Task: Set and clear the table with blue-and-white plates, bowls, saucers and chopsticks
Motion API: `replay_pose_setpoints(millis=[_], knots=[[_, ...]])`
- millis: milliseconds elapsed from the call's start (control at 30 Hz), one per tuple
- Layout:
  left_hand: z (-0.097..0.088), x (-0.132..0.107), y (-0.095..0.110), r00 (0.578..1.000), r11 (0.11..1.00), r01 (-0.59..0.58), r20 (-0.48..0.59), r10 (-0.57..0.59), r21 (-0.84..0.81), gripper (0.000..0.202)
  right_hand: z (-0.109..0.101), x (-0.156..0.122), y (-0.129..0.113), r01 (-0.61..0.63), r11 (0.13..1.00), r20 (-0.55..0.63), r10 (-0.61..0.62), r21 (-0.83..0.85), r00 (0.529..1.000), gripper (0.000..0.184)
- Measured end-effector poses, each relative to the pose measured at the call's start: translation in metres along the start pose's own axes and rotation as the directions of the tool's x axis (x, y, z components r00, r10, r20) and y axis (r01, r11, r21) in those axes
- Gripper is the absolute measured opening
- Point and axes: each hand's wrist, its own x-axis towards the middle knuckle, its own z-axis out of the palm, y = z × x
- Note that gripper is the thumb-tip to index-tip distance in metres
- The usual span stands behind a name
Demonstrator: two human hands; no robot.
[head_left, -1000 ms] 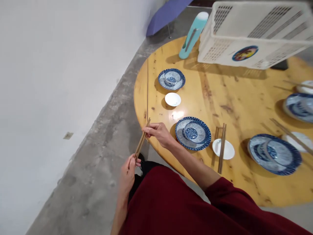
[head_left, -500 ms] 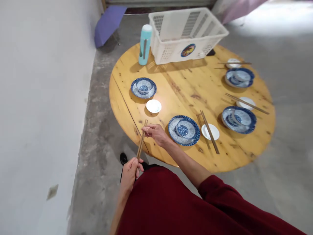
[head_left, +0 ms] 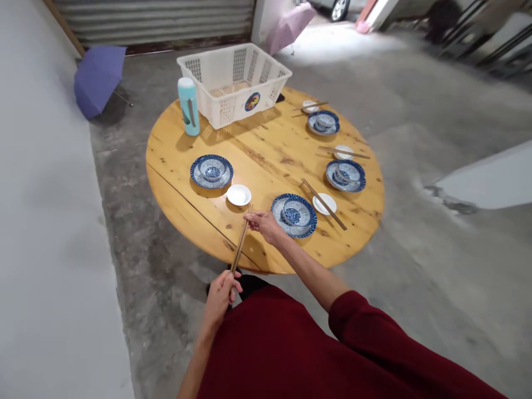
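Observation:
A pair of brown chopsticks [head_left: 240, 244] slants between my two hands near the front edge of the round wooden table [head_left: 178, 221]. The lower ends are wrapped in my left hand [head_left: 223, 292], which is closed just off the edge. Up by the far tips, my right hand [head_left: 262, 224] pinches the same pair with its fingertips. Just beyond those tips lies a small white dish [head_left: 239, 195]. Left of that dish, a blue-and-white plate [head_left: 195, 176] carries a matching bowl [head_left: 213, 169]. Right of my right hand rests another plate [head_left: 277, 206] with a bowl [head_left: 296, 213].
Chopsticks [head_left: 328, 209] lie across a white dish [head_left: 319, 207] on the right; two similar settings stand farther back. A white plastic basket [head_left: 233, 111] and a turquoise bottle [head_left: 189, 108] occupy the table's far side. A purple umbrella [head_left: 97, 77] is on the floor by the wall.
My view has swung up and to the right, so the table sits farther left and more floor shows. Both hands keep hold of the chopsticks in nearly the same pose.

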Motion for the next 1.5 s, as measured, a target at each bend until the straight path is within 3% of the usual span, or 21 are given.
replay_pose_setpoints(millis=[100,367,633,900,1267,1500], knots=[[0.002,0.024,0.009,1.0,1.0,-0.009,0.02,0.009,0.027,0.047,-0.007,0.025,-0.01,-0.002,1.0,-0.004,0.001,-0.014,1.0,0.037],[0.015,0.11,0.046,0.997,0.997,-0.061,-0.052,0.063,0.042,0.046,-0.015,0.111,-0.044,0.078,0.988,-0.083,-0.09,-0.133,0.992,0.019],[0.009,0.171,0.067,0.986,0.998,-0.019,-0.163,0.029,0.06,0.041,-0.015,0.168,-0.052,0.026,0.992,-0.147,-0.044,-0.12,0.988,0.015],[0.007,0.194,0.073,0.987,0.999,-0.016,-0.157,0.024,0.05,0.034,-0.017,0.189,-0.053,-0.045,0.988,-0.198,0.016,-0.145,0.98,0.015],[-0.007,0.206,0.082,0.989,0.99,-0.047,-0.131,0.065,0.135,0.025,-0.015,0.189,-0.057,-0.104,0.972,-0.245,0.051,-0.212,0.968,0.019],[-0.004,0.208,0.08,0.991,0.983,-0.029,-0.121,0.051,0.18,0.024,-0.015,0.191,-0.055,-0.118,0.962,-0.262,0.051,-0.247,0.964,0.015]])
